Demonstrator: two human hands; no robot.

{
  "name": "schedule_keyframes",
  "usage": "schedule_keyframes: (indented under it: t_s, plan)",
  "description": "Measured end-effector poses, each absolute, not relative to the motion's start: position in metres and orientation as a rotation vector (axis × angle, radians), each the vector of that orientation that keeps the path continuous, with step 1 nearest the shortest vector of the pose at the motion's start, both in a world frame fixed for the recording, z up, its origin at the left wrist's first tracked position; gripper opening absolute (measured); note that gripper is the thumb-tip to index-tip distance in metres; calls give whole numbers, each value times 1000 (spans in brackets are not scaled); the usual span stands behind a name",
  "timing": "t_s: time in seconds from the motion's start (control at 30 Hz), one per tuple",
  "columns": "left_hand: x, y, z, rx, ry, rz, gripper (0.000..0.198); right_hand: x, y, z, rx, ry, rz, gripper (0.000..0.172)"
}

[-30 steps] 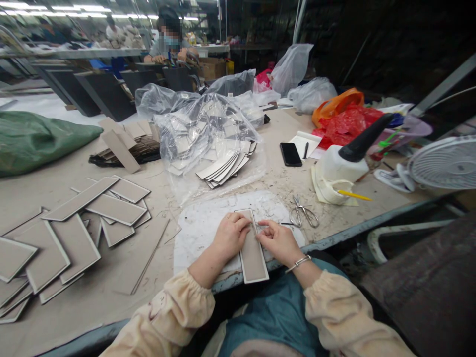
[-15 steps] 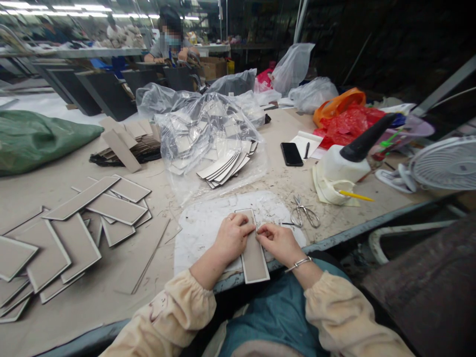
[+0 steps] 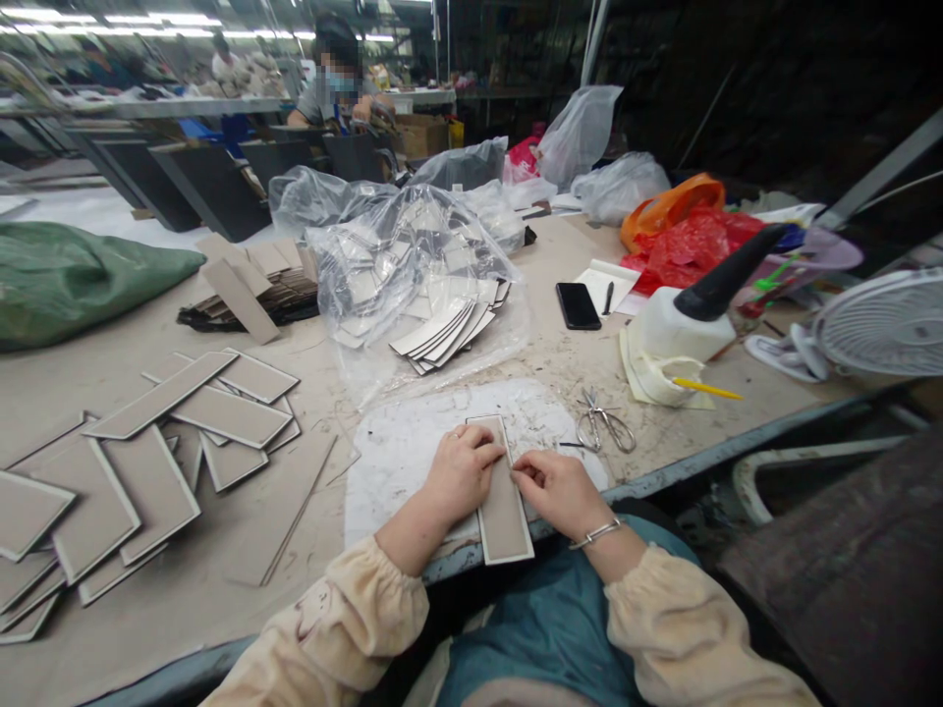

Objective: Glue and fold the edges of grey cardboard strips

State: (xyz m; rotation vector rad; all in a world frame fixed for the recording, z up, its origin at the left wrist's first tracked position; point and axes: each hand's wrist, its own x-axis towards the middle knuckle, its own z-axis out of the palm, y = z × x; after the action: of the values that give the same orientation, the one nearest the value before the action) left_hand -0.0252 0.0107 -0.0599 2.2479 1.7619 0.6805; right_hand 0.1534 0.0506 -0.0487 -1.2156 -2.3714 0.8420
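A long beige rectangular panel [image 3: 508, 520] with a pale border and dark edge lies on a white sheet [image 3: 383, 471], its near end jutting past the table edge. My left hand [image 3: 464, 466] rests across the panel's upper part, fingers bent and pressing it from the left. At the right long edge, my right hand [image 3: 556, 486] has thumb and forefinger pinched together against the panel's border. Whatever sits between those fingertips is too small to make out. Metal scissors [image 3: 605, 424] lie just beyond my right hand.
Several loose bordered panels [image 3: 236, 407] spread over the left side. Ahead is a clear plastic bag [image 3: 354, 285] of panels, beside a stack [image 3: 287, 285]. On the right are a phone [image 3: 578, 305], a white bottle [image 3: 682, 329] and a fan [image 3: 884, 324]. A co-worker [image 3: 339, 93] sits beyond.
My right hand has slid slightly down and right along the panel's edge. My left hand and the panel stay almost where they were.
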Motion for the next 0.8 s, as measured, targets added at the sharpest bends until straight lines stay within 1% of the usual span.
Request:
schedule_keyframes:
  t_s: [0.07,0.17,0.23,0.37,0.6,0.7,0.8]
  plan:
    - [-25,12,-60,2235,1792,677,29,155,50,-47,-1172,-2404,799,12]
    - [-23,12,-59,2255,1847,621,42,158,50,-48,-1120,-2444,775,15]
    - [-21,12,-59,2285,1864,565,46,159,50,-48,-1076,-2482,761,17]
    - [-18,11,-61,2303,1878,518,42,161,48,-46,-1021,-2581,674,20]
    - [-14,12,-63,2300,1923,525,35,161,38,-33,-992,-2861,347,24]
    - [-14,10,-64,2303,1935,555,33,162,39,-35,-1008,-2812,350,25]
    - [-16,9,-66,2310,1893,618,30,162,47,-42,-1084,-2670,395,32]
